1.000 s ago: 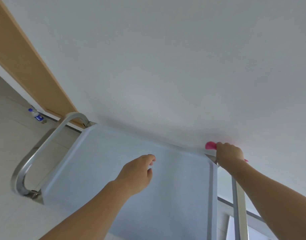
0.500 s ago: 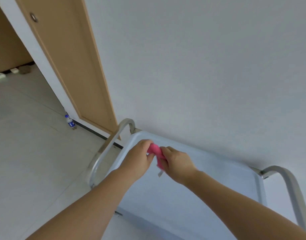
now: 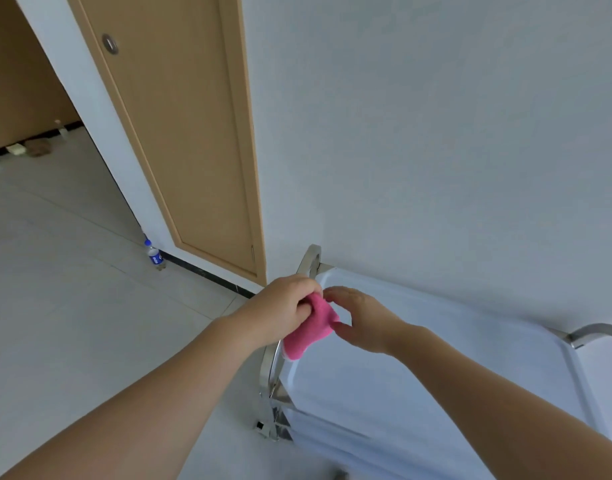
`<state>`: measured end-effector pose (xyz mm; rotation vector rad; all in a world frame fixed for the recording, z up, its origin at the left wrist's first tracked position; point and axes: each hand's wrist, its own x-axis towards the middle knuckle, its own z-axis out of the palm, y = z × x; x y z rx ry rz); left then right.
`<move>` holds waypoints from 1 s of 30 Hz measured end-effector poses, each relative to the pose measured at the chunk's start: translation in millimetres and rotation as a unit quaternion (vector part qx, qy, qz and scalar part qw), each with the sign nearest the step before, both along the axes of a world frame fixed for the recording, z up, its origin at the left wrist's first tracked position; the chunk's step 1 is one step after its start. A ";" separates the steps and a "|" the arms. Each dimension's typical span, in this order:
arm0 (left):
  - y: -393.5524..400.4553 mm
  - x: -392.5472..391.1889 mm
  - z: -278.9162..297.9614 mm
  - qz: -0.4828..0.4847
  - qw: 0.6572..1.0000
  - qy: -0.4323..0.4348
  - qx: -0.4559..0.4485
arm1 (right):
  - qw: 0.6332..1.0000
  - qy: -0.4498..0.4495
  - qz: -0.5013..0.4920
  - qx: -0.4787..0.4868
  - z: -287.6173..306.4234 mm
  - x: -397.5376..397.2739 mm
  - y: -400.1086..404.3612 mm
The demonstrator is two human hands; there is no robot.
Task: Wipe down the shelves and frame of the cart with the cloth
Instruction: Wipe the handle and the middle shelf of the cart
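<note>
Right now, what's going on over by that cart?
A person stands over a metal cart set against the wall. The left hand grips a pink cloth above the cart's left handle, while the right hand touches the cloth's edge with loosely spread fingers. The cloth isn't on the top shelf.

A plain white wall (image 3: 436,133) meets a tan wooden door (image 3: 179,133); pale tiled floor (image 3: 55,289) – a small blue-capped plastic bottle (image 3: 153,255) stands by the door's foot.
</note>
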<state>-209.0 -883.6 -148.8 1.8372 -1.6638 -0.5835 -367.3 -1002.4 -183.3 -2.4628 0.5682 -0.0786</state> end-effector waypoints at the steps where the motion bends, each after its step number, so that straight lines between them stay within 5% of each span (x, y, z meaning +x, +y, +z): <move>1: -4.4 5.8 -0.4 -0.001 1.000 0.002 -0.002 | 1.000 0.007 -0.023 0.014 1.8 5.2 -4.4; 5: -31.4 29.5 -4.2 0.005 1.000 -0.002 -0.012 | 0.994 -0.011 -0.048 0.100 -2.5 24.3 -28.2; 11: -84.5 77.5 -17.7 0.053 0.997 -0.062 0.003 | 0.996 0.026 -0.070 0.042 -13.6 58.4 -91.8; 18: -161.8 138.0 -28.1 0.156 0.985 -0.068 -0.040 | 0.972 -0.096 -0.082 -0.196 -15.5 103.4 -169.4; 25: -165.8 140.5 -110.5 0.168 0.968 -0.003 0.188 | 0.987 0.149 0.018 -0.064 -90.2 116.4 -175.9; 30: -208.1 123.0 -125.2 0.172 0.966 0.025 0.189 | 0.988 0.144 -0.052 -0.019 -96.5 101.3 -190.8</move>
